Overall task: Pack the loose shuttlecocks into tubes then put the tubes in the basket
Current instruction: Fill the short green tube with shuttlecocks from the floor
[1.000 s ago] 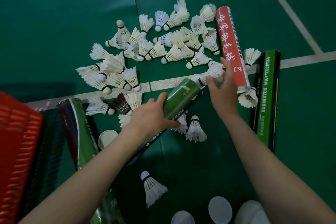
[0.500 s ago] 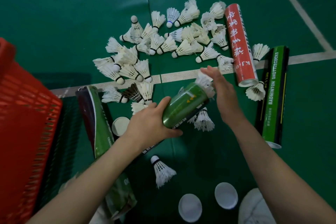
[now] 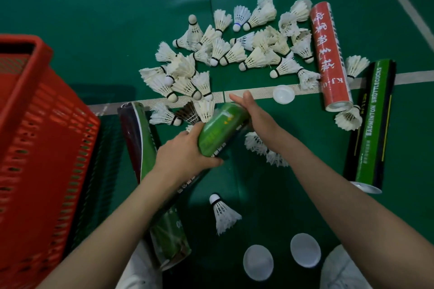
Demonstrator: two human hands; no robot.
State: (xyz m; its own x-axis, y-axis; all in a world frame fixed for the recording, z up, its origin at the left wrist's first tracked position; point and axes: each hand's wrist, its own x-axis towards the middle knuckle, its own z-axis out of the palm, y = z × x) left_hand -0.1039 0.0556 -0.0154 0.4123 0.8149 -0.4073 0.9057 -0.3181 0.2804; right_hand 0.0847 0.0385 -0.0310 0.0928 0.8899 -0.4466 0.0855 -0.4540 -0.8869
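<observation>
Green court floor (image 3: pixel 94 19), one white line (image 3: pixel 258 92) running across; view from above, over both forearms.

Hands: the left hand (image 3: pixel 185 155) wraps fingers and thumb round the held tube (image 3: pixel 223 129) at about mid-length. The right hand (image 3: pixel 256 115) lies with fingers straight and together against the tube's far end. The mouth is hidden behind the palm, so what sits there cannot be told.

Tube appearance: glossy green upper face with small yellow marks, and a black strip with white print along the underside. It is off the floor and tilted, the far end pointing away and to the right, near the white line.

Close by: a dark-feathered shuttlecock (image 3: pixel 187 112) just left of the tube's far end; a few white shuttlecocks (image 3: pixel 258 145) partly under the right forearm.

Left: a second green-and-black tube (image 3: pixel 141 143) flat on the floor, with the red basket (image 3: pixel 35 124) beyond it.

Near side: a lone shuttlecock (image 3: pixel 223 214) on its side; two white caps (image 3: pixel 258 263) beside each other.

Far side: a loose pile (image 3: pixel 223 54) of white shuttlecocks spread past the line; a third cap (image 3: pixel 283 94) on the line.

Right, well apart from the hands: a red tube (image 3: pixel 328 54) with white characters and a green tube (image 3: pixel 371 124) printed BADMINTON SHUTTLECOCKS, both lying flat.
</observation>
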